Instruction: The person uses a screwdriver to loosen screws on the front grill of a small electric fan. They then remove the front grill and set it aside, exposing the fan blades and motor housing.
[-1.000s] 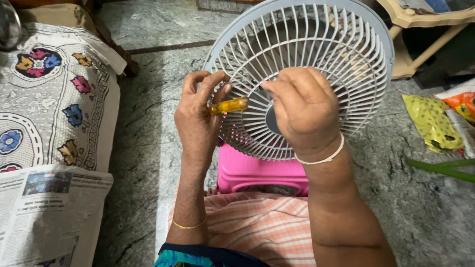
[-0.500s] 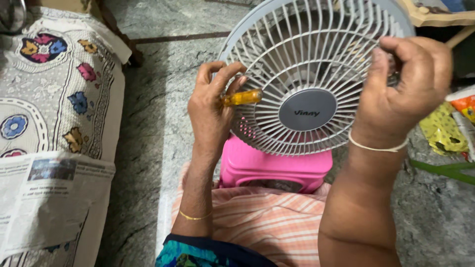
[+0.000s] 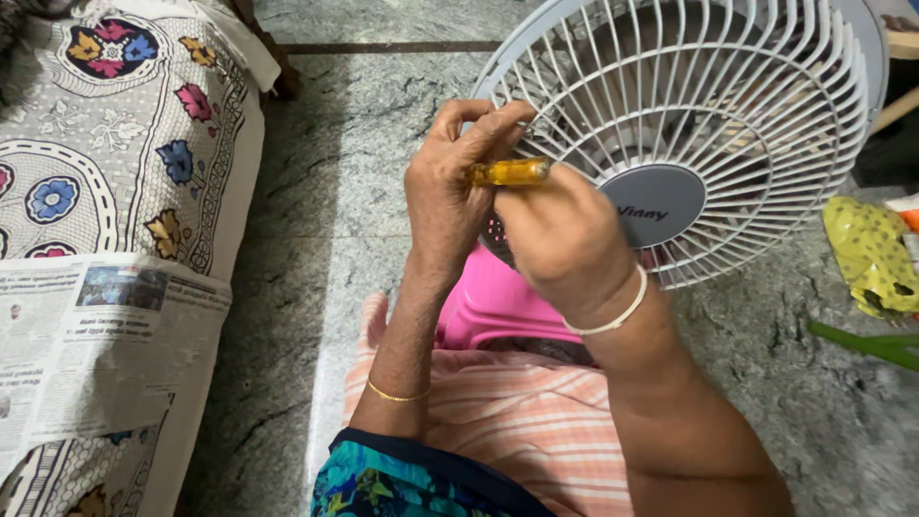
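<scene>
A round grey fan guard with thin ribs and a grey centre disc stands on a pink plastic stool in front of me. My left hand grips the guard's left rim and holds a small screwdriver with an amber handle between its fingers. My right hand is curled just below and against the amber handle, at the guard's lower left. Whether it grips the handle cannot be told. A white bangle circles the right wrist, a gold one the left forearm.
A mattress with a flowered cover and a newspaper lie at the left. The floor is grey stone. A yellow dotted bag and green stalks lie at the right. My striped cloth lap is below.
My right hand has come down from the guard's right rim to its lower left, beside the screwdriver. The view has shifted so the fan sits further right.
</scene>
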